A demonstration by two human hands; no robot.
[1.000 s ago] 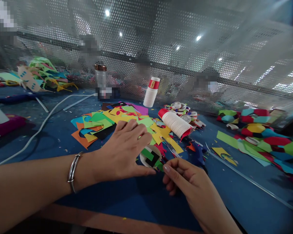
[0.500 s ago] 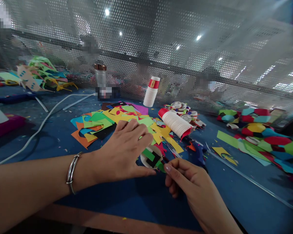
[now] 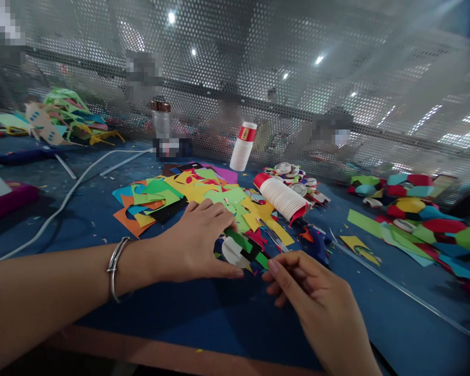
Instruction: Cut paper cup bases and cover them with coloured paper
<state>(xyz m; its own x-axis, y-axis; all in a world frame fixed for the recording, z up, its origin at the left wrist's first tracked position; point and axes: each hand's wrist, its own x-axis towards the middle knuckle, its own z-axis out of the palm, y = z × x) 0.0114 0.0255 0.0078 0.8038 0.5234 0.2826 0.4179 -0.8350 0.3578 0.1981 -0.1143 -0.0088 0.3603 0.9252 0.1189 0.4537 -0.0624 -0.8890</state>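
At the centre of the frame: one green-and-black paper strip [image 3: 243,243], slanting down to the right, partly in front of a white disc [image 3: 234,255]. One right hand [image 3: 303,284], lower right of centre, thumb and forefinger pinching the strip's lower end. One left hand [image 3: 198,240], left of the disc, thumb held apart from the fingers; the fingertips are hidden, and whether they grip the strip's upper end cannot be told. One silver bracelet [image 3: 113,268], on the left wrist.

Behind the hands, mid-frame: coloured paper offcuts [image 3: 184,185], heaped and overlapping, chiefly yellow, green and orange. Right of these: one stack of white paper cups [image 3: 282,197] lying on its side, red at both ends; a second cup stack [image 3: 242,154] standing farther back. Just right of centre: one blue glue gun [image 3: 318,246].

Upper left of centre: one clear jar [image 3: 162,123], brown-lidded. Left edge: one purple power strip [image 3: 13,201]; near it, one white cable [image 3: 59,213]. Right edge: multicoloured paper pieces [image 3: 411,209], grouped. Beneath all: one blue surface [image 3: 172,313]. Across the background: one perforated panel [image 3: 203,68].
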